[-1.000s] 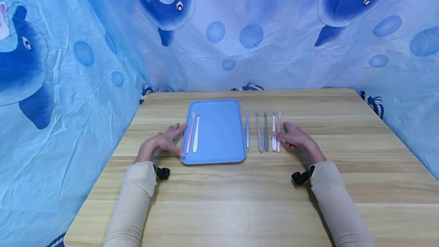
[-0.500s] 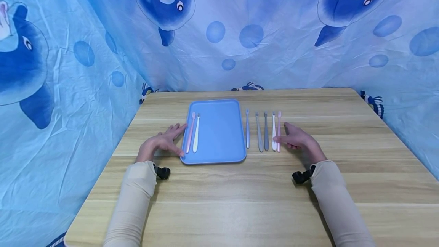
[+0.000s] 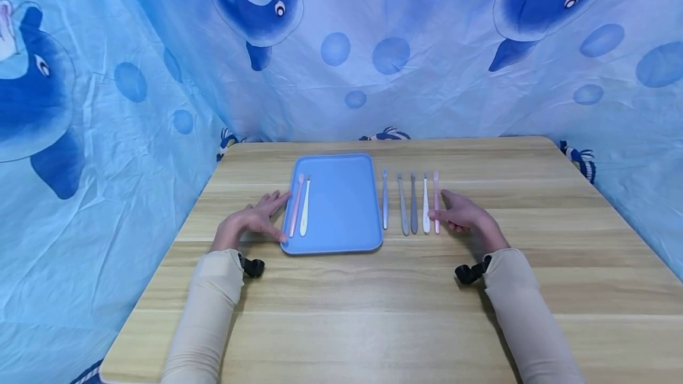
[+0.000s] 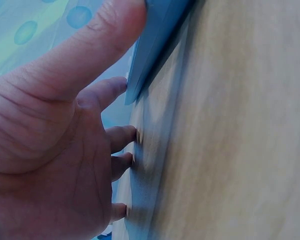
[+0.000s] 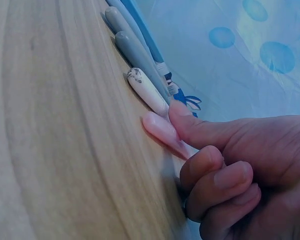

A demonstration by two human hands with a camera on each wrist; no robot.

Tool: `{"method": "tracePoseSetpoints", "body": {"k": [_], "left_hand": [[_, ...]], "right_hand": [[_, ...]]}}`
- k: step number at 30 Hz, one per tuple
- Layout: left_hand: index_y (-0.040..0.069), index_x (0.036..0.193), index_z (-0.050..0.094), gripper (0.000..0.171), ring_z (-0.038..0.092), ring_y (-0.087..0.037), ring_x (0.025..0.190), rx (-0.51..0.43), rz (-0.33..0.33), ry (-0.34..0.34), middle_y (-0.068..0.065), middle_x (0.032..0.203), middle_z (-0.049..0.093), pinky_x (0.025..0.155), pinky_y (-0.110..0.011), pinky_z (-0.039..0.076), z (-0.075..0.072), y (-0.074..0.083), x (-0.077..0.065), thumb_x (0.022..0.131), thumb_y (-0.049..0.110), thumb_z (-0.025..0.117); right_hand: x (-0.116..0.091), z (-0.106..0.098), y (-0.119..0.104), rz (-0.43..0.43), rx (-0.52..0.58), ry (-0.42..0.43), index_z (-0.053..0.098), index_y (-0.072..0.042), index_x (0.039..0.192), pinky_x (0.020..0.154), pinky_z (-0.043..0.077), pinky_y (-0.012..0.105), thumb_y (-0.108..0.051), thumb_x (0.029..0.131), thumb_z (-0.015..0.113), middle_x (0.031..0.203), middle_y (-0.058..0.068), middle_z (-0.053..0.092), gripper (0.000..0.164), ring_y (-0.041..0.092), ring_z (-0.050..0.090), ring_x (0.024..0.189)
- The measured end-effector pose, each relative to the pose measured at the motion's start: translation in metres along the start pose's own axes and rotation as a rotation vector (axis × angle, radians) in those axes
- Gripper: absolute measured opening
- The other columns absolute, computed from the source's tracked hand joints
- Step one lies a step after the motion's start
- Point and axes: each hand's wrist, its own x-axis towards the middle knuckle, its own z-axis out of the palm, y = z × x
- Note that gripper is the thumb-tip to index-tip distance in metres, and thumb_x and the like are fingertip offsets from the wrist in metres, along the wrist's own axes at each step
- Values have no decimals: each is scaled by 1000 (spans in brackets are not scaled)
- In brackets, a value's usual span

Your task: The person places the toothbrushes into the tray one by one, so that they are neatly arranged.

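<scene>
On the left part of the table, my left hand (image 3: 255,218) is spread along the left edge of a blue tray (image 3: 341,206), thumb and index finger touching its rim. A pink toothbrush (image 3: 296,206) and a white toothbrush (image 3: 305,206) lie in that tray. My right hand (image 3: 463,212) is at the right end of a row of toothbrushes, with its thumb over the pink toothbrush (image 5: 162,129) and on its left side. Its other fingers curl on the right side; the brush still lies on the wood. The index fingertip is hidden in the right wrist view.
Left of the right hand lie a white toothbrush (image 3: 425,206), a dark grey toothbrush (image 3: 414,206), a lighter grey toothbrush (image 3: 403,206) and a blue toothbrush (image 3: 385,200) beside the tray. A blue dolphin-print curtain (image 3: 448,99) hangs behind the wooden table (image 3: 341,313).
The pink toothbrush under the right hand has shifted slightly right, widening its gap from the white one. The right thumb has moved slightly right too. The left hand and tray stay still.
</scene>
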Motion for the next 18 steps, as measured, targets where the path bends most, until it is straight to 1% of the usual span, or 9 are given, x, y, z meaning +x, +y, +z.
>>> {"method": "tracePoseSetpoints", "body": {"k": [7,12,18], "left_hand": [[22,163,0,130,-16,-47,154,4,3,4,-22,168,-12,118,-74,-10,-1,0,1,71,55,85],[21,163,0,129,-16,-47,154,8,5,3,-23,168,-11,118,-74,-9,-2,-1,2,71,53,85],[21,163,0,131,-15,-47,154,7,7,3,-23,168,-11,118,-74,-9,-1,-2,2,70,54,86]], "right_hand": [[3,0,0,-7,13,20,-4,-3,160,43,35,22,-32,102,57,59,-2,52,89,10,45,47],[6,2,2,-15,31,42,0,-2,160,42,39,22,-23,103,53,56,-2,54,81,9,47,44],[7,5,3,-15,25,55,0,-2,160,41,39,23,-21,103,52,53,-1,54,80,10,48,42]]}}
